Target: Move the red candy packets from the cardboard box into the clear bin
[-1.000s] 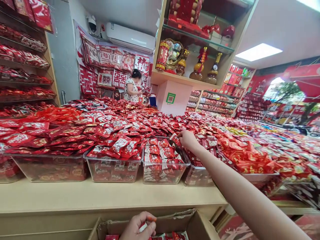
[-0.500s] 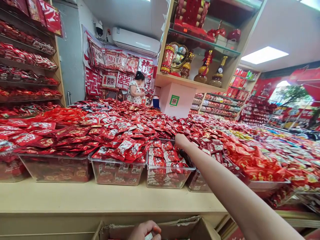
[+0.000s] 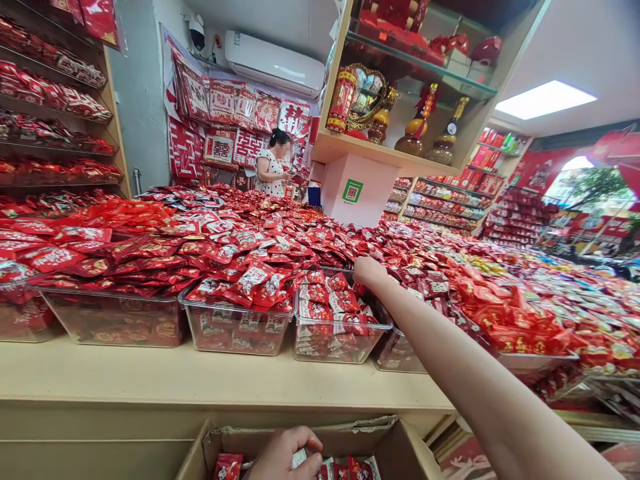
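Red-and-white packets (image 3: 343, 301) sit in rows inside the clear bin (image 3: 345, 325) before you, on the pale counter (image 3: 150, 377). Your right hand (image 3: 370, 271) is at that bin's back right corner, fingers out of sight, so whether they are closed on anything cannot be told. Below, your left hand (image 3: 287, 457) is over the open cardboard box (image 3: 345, 440), thumb and forefinger curved around a small white patch; whether it is gripped cannot be told either. Similar packets (image 3: 229, 467) lie in the box to either side of that hand
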Motion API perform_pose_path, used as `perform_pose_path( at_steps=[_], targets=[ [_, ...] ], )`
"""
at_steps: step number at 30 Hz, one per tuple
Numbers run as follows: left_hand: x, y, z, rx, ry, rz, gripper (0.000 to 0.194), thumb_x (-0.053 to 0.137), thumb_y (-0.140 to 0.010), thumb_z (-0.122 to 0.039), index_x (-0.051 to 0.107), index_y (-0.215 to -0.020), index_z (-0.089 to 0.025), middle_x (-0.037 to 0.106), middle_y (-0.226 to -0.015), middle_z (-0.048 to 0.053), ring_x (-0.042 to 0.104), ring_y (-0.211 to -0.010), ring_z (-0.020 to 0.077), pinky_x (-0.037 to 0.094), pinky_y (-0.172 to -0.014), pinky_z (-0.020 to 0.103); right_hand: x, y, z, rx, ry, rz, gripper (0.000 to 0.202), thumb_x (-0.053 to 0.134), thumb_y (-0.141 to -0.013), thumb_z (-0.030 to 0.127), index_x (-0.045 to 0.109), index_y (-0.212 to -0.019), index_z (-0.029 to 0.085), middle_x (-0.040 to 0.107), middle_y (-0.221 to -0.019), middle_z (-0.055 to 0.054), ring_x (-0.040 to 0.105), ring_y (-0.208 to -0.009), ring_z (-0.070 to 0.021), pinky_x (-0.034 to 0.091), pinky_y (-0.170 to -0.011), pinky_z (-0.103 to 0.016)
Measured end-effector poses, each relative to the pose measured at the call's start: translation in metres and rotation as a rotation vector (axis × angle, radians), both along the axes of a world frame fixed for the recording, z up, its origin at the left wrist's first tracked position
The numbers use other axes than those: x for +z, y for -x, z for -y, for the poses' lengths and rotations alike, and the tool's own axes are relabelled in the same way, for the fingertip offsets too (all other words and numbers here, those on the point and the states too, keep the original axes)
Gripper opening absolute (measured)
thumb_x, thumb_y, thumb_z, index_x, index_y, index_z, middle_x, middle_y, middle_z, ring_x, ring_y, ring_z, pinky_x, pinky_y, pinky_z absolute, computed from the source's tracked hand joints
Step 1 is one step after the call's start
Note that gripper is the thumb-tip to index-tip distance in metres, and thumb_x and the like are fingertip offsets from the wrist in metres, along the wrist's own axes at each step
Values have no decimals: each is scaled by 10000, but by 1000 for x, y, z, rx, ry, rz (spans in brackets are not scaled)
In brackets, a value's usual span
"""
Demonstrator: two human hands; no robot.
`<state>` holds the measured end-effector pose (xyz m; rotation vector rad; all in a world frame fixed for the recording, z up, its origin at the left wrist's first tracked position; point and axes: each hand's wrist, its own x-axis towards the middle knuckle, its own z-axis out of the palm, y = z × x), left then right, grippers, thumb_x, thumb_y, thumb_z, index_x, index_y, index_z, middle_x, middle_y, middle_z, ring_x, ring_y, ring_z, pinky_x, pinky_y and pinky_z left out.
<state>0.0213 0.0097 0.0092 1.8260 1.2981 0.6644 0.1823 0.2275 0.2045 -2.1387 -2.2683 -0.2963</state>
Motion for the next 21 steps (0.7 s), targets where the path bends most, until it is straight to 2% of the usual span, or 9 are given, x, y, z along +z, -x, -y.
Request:
perform_pose_path(
  at_steps=[3,10,16,19,21],
  targets=[
    [4,-1,2,-10,-9,-7,188,458,-717,-247,617,-803,-198,657,-776,-17,567,-750,146,388,-670,183,-2,0,5,39,43,55,251,540,-716,184,602,-954,131,611,-952,-143,569,-897,-251,457,-704,-322],
    [0,-1,0,-17,-3,-30,190,467,-703,-236,627,-801,-205,665,-787,-15,571,-751,152,388,-680,196,-5,-8,12,157,17,123,251,447,-814,293,553,-965,123,571,-1024,-79,521,-951,-178,407,-809,-384],
    [-3,-1,-2,-17,-11,-50,198,470,-689,-236,634,-798,-207,666,-774,-11,573,-748,164,392,-668,206,-1,-16,8,103,-51,105,262,459,-787,228,575,-991,111,590,-991,-159,546,-926,-219,418,-733,-272],
    [-2,-1,-2,-7,7,-65,201,476,-682,-238,636,-801,-212,666,-792,-8,570,-757,168,389,-675,212,-5,-14,8,99,-47,106,292,461,-776,269,576,-1000,121,600,-972,-153,566,-869,-210,423,-689,-258],
    [-2,-1,-1,0,25,-83,207,478,-679,-241,637,-809,-213,667,-807,-3,568,-768,174,387,-682,219,-8,-12,10,137,-39,122,275,440,-780,238,590,-979,123,604,-963,-147,552,-882,-210,412,-698,-262]
  ],
)
